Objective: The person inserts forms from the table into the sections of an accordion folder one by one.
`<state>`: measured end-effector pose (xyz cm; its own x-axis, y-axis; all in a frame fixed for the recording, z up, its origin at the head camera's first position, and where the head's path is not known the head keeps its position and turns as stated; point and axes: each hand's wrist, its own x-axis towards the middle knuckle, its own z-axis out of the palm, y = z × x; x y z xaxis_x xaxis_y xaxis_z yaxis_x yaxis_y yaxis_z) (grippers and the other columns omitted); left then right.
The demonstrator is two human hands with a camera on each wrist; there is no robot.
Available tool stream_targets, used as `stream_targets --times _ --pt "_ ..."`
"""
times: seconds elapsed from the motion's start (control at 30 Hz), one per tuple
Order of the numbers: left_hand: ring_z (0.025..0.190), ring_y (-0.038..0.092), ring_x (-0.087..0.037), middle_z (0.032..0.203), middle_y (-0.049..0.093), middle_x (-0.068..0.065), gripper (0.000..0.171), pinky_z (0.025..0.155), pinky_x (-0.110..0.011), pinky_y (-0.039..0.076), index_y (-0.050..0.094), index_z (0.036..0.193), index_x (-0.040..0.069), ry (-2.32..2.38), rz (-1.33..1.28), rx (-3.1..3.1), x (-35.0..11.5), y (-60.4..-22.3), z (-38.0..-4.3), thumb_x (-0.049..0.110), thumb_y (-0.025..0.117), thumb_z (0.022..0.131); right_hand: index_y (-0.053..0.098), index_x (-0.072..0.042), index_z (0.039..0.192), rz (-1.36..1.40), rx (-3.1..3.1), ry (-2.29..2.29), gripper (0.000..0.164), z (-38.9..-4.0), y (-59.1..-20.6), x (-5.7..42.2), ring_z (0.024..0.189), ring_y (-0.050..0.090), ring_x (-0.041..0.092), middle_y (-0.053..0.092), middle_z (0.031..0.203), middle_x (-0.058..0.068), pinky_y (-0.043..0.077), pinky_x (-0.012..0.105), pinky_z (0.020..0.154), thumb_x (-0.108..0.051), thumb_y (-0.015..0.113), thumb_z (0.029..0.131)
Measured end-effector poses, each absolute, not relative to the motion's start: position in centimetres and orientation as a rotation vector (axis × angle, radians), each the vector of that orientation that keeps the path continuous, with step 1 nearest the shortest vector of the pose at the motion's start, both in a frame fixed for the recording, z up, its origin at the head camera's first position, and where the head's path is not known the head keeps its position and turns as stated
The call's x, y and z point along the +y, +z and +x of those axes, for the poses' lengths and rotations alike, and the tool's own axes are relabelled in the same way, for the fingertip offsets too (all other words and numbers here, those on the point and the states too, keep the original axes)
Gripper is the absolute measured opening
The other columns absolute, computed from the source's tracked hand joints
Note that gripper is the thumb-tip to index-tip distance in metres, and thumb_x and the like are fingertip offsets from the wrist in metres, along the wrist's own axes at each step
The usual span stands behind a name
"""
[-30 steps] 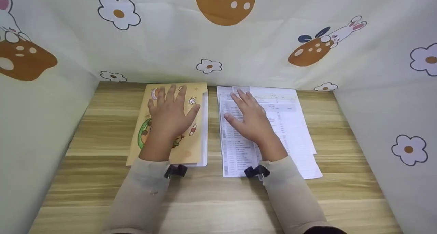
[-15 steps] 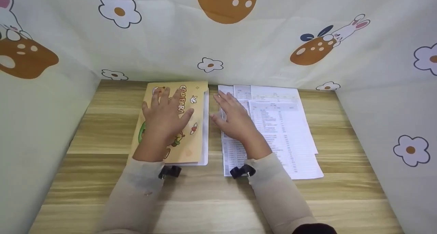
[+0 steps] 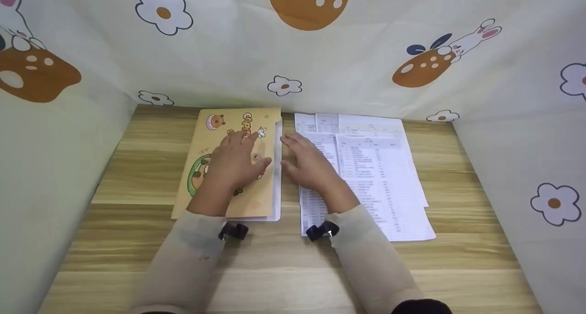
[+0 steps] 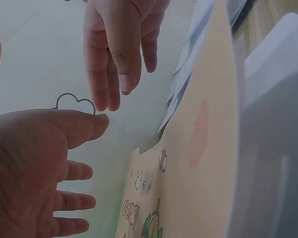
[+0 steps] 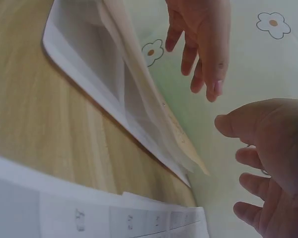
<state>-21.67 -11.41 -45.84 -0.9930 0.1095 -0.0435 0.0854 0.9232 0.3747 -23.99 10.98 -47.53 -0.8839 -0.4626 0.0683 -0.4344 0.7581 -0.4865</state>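
Note:
A tan folder (image 3: 256,206) with cartoon capybara drawings lies on the left of the wooden table, its white back cover showing along the right side. My left hand (image 3: 233,163) hovers over it with fingers relaxed and thumb spread; in the left wrist view the folder's front cover (image 4: 203,148) stands apart from that hand. Several overlapping printed sheets (image 3: 393,181) lie to the right. Over their left edge, my right hand (image 3: 311,165) is held with loosely extended fingers pointing toward the folder. In the right wrist view, both palms face each other, holding nothing, and the folder (image 5: 154,99) gapes slightly at its edge.
A pale cloth wall (image 3: 219,67) with flowers, rabbits and brown spotted shapes closes off the back and both sides. Both paper stacks lie near the back edge of the table (image 3: 274,268), with a narrow strip of wood between them.
My right hand has moved left from over the sheets to their edge. The left hand first shifted left, then back right and nearer, uncovering drawings on the folder. Folder and sheets stay put.

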Motion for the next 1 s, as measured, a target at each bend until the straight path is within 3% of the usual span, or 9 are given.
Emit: stream_targets --times 0.27,0.53,0.8,1.0 --pt "0.155 0.039 -0.045 0.167 0.042 -0.018 0.084 0.122 -0.068 0.037 0.046 0.163 0.02 0.578 0.264 2.961 -10.2 -46.8 -21.7 0.063 0.069 0.094 0.047 -0.014 0.162 -0.735 2.837 -0.746 0.066 -24.2 -48.6 11.0 0.162 0.035 0.028 0.04 0.172 0.007 0.027 0.046 0.134 -0.029 0.069 0.102" --pt "0.149 0.045 -0.044 0.164 0.046 -0.014 0.085 0.117 -0.069 0.041 0.053 0.159 0.025 0.513 0.323 2.967 -9.2 -47.5 -21.3 0.074 0.067 0.09 0.055 -0.016 0.157 -0.756 2.821 -0.62 0.064 -24.3 -49.6 10.9 0.161 0.038 0.024 0.044 0.17 0.001 0.028 0.041 0.133 -0.037 0.073 0.099" --pt "0.151 0.042 -0.04 0.164 0.045 -0.011 0.078 0.12 -0.065 0.04 0.054 0.157 0.029 0.505 0.308 2.954 -9.0 -48.6 -21.6 0.059 0.074 0.088 0.062 -0.014 0.15 -0.8 2.798 -0.569 0.058 -24.1 -49.9 10.7 0.159 0.041 0.025 0.05 0.166 0.004 0.03 0.042 0.133 -0.037 0.075 0.098" --pt "0.152 0.04 -0.04 0.164 0.044 -0.01 0.072 0.12 -0.066 0.039 0.058 0.154 0.03 0.509 0.304 2.944 -8.9 -48.8 -21.6 0.057 0.073 0.089 0.061 -0.013 0.151 -0.8 2.788 -0.513 0.06 -24.1 -49.9 10.6 0.159 0.041 0.024 0.049 0.168 0.002 0.03 0.042 0.133 -0.039 0.074 0.098"
